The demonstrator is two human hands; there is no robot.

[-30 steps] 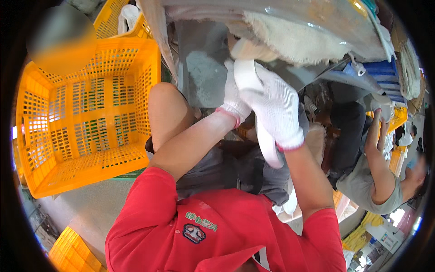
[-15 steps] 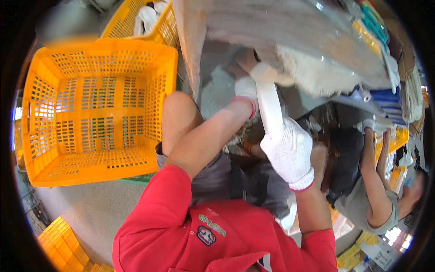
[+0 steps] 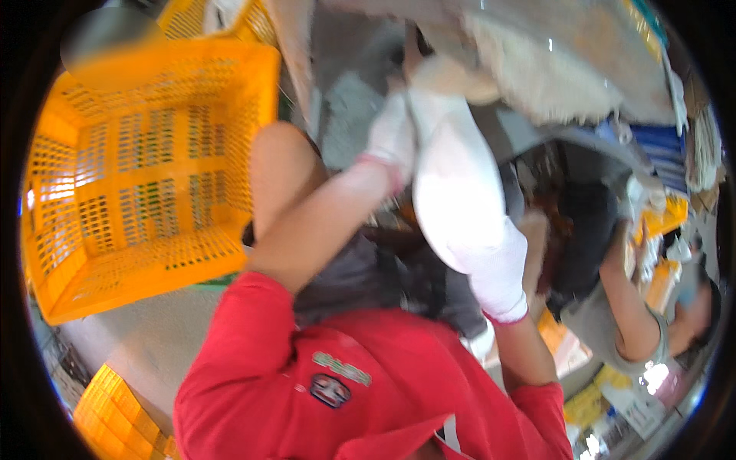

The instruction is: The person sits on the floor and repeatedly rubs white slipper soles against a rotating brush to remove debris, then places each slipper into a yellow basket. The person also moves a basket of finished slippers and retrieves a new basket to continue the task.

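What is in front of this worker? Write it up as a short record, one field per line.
Held thing: long, smooth white piece
White-gloved right hand: holds its lower end
White-gloved left hand: beside its upper end; blur hides whether it grips
At the upper end: tan, round-edged part, contact unclear
Left side: large yellow-orange plastic crate with perforated walls
Right side: co-worker in a grey-green shirt

Basket (image 3: 266, 92) left of workpiece (image 3: 460, 192), co-worker (image 3: 602, 326) right
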